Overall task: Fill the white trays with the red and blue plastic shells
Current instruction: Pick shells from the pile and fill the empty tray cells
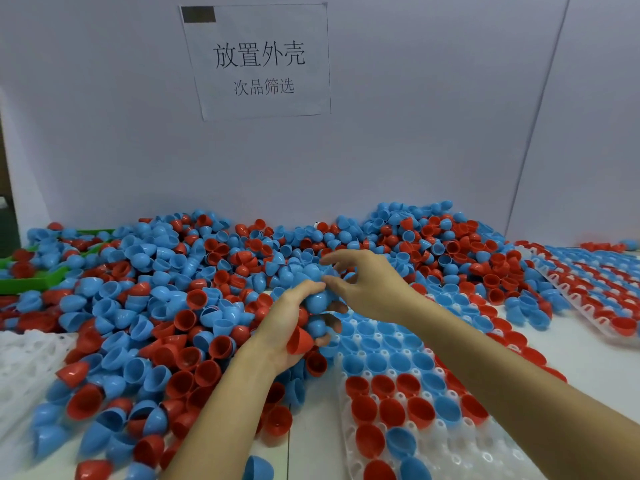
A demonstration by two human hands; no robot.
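A big heap of red and blue plastic shells covers the table from the left to the back. My left hand grips a handful of shells, mostly blue with a red one at the bottom. Just to its right, my right hand hovers with its fingers loosely spread, the thumb and fingertips touching the top blue shell of that handful. Under my right forearm lies a white tray whose pockets hold red and blue shells; its near right pockets are bare.
A second white tray filled with shells lies at the far right. An empty white tray shows at the left edge, and a green tray sits half buried at the back left. A paper sign hangs on the wall.
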